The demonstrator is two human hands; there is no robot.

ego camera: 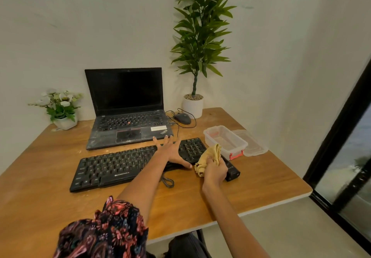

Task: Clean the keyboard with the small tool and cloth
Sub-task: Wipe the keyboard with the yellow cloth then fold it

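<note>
I can read "ZEBRONICS" in pale letters on the front lip of the black keyboard (120, 166), below its space bar. On the laptop (128, 115) near the bench's far edge, a slanted "ThinkPad" logo sits at the palm rest's right corner, beside a white sticker whose print is too small to read. The key legends are blurred.

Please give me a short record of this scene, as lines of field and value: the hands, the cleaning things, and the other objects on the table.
left hand: open, fingers spread, resting on the black keyboard
right hand: grips a crumpled yellow cloth
small tool: black device on the wooden table, partly behind the right hand
laptop: open, screen dark, behind the keyboard
mouse: right of laptop
plastic container: open, lid beside it
plants: potted plant and flower pot
</note>
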